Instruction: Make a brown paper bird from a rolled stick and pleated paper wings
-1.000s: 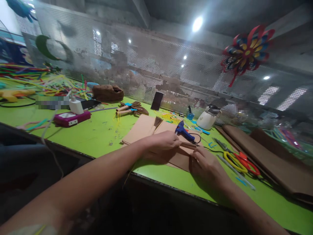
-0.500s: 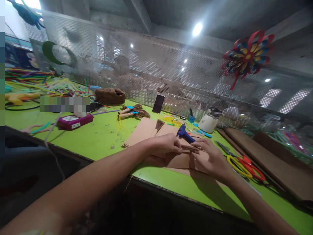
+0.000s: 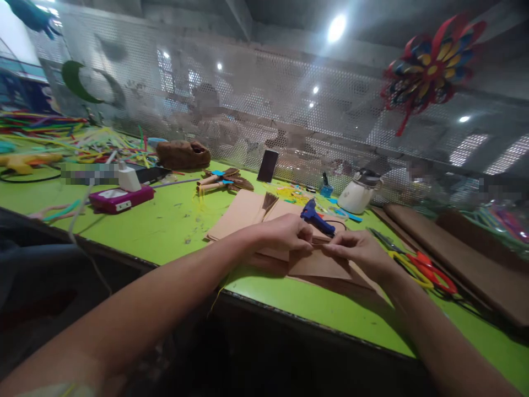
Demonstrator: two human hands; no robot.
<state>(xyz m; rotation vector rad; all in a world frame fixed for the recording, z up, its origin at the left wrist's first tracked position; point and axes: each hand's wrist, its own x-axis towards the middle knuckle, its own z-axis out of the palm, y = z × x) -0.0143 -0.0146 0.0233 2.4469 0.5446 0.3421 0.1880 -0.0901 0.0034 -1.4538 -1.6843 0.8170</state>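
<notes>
Over a stack of brown kraft paper sheets (image 3: 236, 215) at the table's front edge, both my hands meet. My left hand (image 3: 294, 232) is closed, fingertips pinching the left end of a narrow folded strip of brown paper (image 3: 319, 241). My right hand (image 3: 361, 251) pinches the right end of that strip between thumb and fingers. Below it lies a sheet of the same paper (image 3: 320, 266). Just behind my hands a blue glue gun (image 3: 316, 218) rests on its side. A small bundle of thin brown bristles (image 3: 269, 203) lies on the stack, left of the glue gun.
Right of my hand lie scissors with yellow handles (image 3: 407, 270) and others with red handles (image 3: 433, 273). A white jug (image 3: 357, 194), a phone (image 3: 268, 166) and brown winged figures (image 3: 225, 180) stand or lie farther back. A purple power strip (image 3: 122, 198) is at left.
My hands have drawn closer together, and the strip's separate layers now look pressed into one thin edge. My right hand's fingers have shifted to a flatter pinch. The view has tilted slightly.
</notes>
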